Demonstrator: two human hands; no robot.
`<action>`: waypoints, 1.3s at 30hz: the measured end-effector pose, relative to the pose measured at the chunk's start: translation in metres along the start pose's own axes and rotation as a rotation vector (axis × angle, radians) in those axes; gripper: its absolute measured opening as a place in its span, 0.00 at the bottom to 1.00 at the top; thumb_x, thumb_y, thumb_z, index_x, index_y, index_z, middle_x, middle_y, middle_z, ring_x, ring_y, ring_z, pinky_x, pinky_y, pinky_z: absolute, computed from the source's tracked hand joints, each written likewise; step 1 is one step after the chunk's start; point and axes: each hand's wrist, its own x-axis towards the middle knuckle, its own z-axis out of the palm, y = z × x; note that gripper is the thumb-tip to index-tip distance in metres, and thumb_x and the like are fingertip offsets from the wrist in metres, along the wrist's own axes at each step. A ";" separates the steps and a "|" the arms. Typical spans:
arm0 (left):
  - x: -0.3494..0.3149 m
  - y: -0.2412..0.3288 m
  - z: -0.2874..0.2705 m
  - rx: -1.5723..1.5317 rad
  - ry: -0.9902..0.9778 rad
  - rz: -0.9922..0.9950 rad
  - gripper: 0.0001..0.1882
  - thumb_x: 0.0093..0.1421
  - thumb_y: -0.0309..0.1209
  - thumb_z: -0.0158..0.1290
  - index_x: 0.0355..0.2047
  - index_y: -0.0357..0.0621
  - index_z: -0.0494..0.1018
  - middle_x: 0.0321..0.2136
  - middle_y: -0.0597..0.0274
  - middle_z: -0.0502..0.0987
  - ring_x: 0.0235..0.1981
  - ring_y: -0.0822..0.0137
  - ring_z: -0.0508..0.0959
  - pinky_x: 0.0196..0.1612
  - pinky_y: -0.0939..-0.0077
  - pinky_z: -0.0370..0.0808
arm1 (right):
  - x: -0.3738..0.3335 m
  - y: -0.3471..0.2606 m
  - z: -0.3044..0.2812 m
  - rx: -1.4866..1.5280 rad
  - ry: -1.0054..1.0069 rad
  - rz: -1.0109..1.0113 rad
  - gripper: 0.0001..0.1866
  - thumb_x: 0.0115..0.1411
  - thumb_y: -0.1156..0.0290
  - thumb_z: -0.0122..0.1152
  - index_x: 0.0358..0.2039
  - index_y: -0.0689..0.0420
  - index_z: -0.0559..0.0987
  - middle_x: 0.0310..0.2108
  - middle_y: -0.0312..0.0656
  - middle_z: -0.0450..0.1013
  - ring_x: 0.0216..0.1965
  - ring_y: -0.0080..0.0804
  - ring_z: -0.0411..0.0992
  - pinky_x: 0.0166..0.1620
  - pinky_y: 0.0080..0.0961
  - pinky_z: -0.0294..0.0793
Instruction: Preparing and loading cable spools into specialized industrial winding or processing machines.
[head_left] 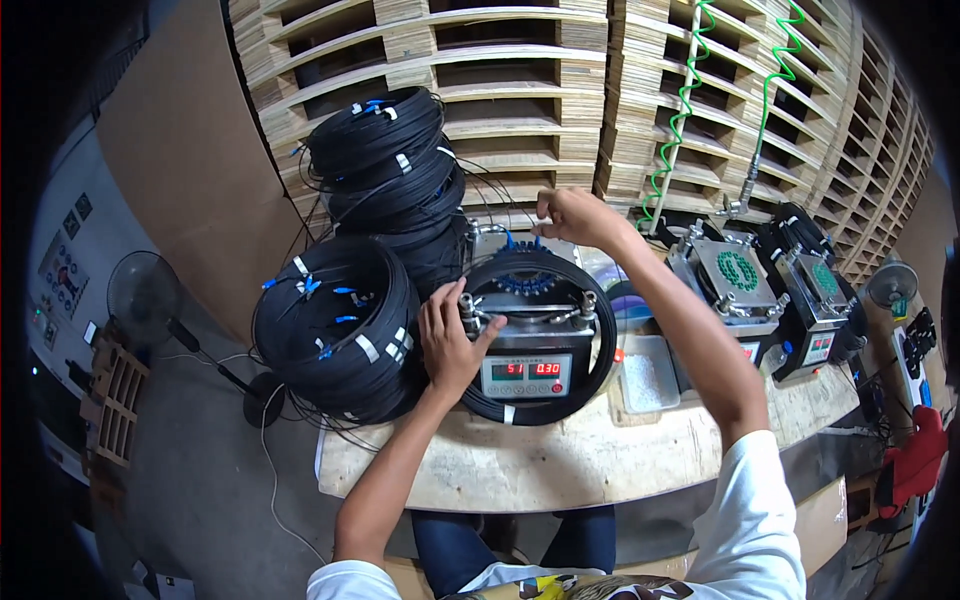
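Note:
On the bench in front of me stands a polishing machine (525, 345) with a red lit display and button panel. A black cable coil (600, 370) hangs round it, and several blue connectors (525, 283) are set in a ring at its top. My left hand (452, 335) lies against the machine's left corner post and the coil, fingers extended and thumb apart. Beyond the machine's back right, my right hand (580, 217) is raised with curled fingers, close above blue connector ends (522, 243). What its fingertips hold, if anything, is too small to make out.
Stacked black cable coils (385, 160) and a nearer coil pile (335, 340) stand to the left. At right are a white tray (648, 375) and two similar machines with green-dotted plates (738, 270). Wooden pallets (510, 110) rise behind; green spiral hoses (675, 120) hang there.

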 end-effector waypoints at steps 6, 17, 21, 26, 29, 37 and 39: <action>-0.001 -0.006 -0.002 0.021 -0.038 -0.012 0.41 0.58 0.60 0.55 0.57 0.36 0.67 0.51 0.51 0.69 0.52 0.50 0.70 0.58 0.53 0.64 | 0.054 0.014 0.024 -0.034 -0.639 0.212 0.18 0.57 0.60 0.70 0.33 0.64 0.78 0.27 0.48 0.79 0.31 0.39 0.80 0.34 0.29 0.80; 0.000 -0.008 0.001 0.002 -0.046 -0.015 0.41 0.58 0.60 0.55 0.57 0.36 0.66 0.52 0.50 0.69 0.53 0.50 0.69 0.59 0.53 0.63 | 0.071 0.034 0.035 0.133 -0.856 0.390 0.14 0.60 0.65 0.67 0.36 0.64 0.79 0.29 0.46 0.79 0.28 0.33 0.80 0.30 0.27 0.82; -0.002 -0.009 -0.002 0.021 -0.044 -0.024 0.41 0.59 0.60 0.55 0.58 0.37 0.65 0.52 0.51 0.69 0.53 0.51 0.69 0.59 0.54 0.62 | 0.073 0.029 0.049 -0.063 -0.832 0.266 0.14 0.59 0.67 0.67 0.38 0.65 0.79 0.28 0.45 0.79 0.27 0.33 0.81 0.26 0.28 0.80; 0.000 -0.006 -0.004 0.028 -0.045 -0.005 0.40 0.59 0.60 0.54 0.56 0.35 0.67 0.51 0.50 0.69 0.52 0.50 0.69 0.58 0.54 0.63 | 0.083 0.019 0.052 -0.030 -0.887 0.362 0.16 0.59 0.70 0.66 0.41 0.69 0.76 0.31 0.49 0.79 0.29 0.38 0.81 0.30 0.30 0.83; 0.008 -0.001 -0.015 0.032 -0.072 0.006 0.41 0.59 0.60 0.54 0.56 0.33 0.66 0.51 0.49 0.69 0.51 0.50 0.70 0.58 0.55 0.64 | 0.086 0.016 0.040 -0.028 -0.908 0.401 0.16 0.61 0.71 0.63 0.43 0.73 0.75 0.35 0.53 0.80 0.30 0.39 0.82 0.33 0.31 0.85; 0.098 0.012 -0.050 0.266 -0.416 0.209 0.22 0.66 0.47 0.50 0.26 0.41 0.77 0.25 0.56 0.79 0.30 0.56 0.79 0.45 0.61 0.63 | 0.043 0.027 0.023 0.257 -0.634 0.400 0.14 0.63 0.68 0.62 0.37 0.69 0.78 0.30 0.52 0.81 0.28 0.37 0.81 0.30 0.29 0.82; 0.131 0.011 -0.035 0.166 -0.280 0.356 0.16 0.64 0.41 0.54 0.29 0.40 0.78 0.26 0.54 0.79 0.31 0.55 0.80 0.45 0.60 0.66 | 0.033 0.025 0.030 0.217 -0.517 0.384 0.12 0.62 0.69 0.62 0.33 0.68 0.79 0.26 0.49 0.80 0.24 0.35 0.79 0.28 0.29 0.80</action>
